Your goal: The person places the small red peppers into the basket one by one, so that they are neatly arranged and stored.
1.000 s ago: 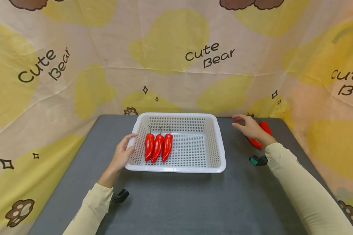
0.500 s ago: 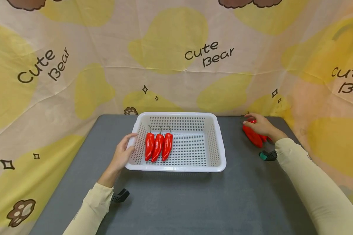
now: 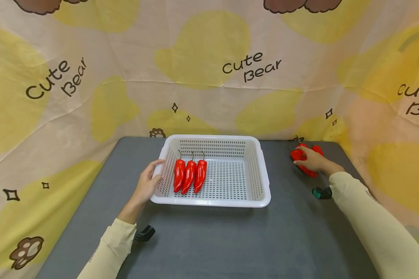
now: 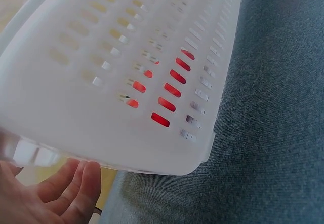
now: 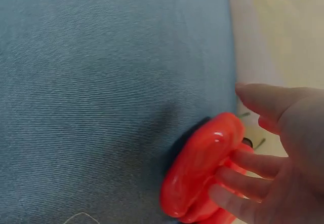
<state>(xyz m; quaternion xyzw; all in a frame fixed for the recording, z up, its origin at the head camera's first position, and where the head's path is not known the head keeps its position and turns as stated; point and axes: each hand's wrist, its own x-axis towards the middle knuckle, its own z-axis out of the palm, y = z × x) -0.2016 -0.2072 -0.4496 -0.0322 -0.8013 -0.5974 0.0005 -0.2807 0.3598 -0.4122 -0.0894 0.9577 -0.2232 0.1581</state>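
A white perforated plastic basket (image 3: 209,202) stands on the grey table, with three red chili peppers (image 3: 189,177) side by side in its left half. My left hand (image 3: 146,185) grips the basket's left rim; in the left wrist view its fingers (image 4: 88,186) are bent up against the rim's edge. At the back right, my right hand (image 3: 314,159) is over more red peppers (image 3: 309,171). Its fingertips (image 5: 223,193) rest against them in the right wrist view, while the thumb (image 5: 253,96) stands apart. The hand partly hides these peppers.
The grey table (image 3: 209,240) reaches back to a patterned cloth (image 3: 202,50) that also hangs at both sides. A black band piece (image 3: 144,233) sits at the left wrist, another (image 3: 322,193) at the right.
My right hand has moved right and lowered onto the peppers at the back right. One of them shifted under the hand. The left hand stays on the basket's rim.
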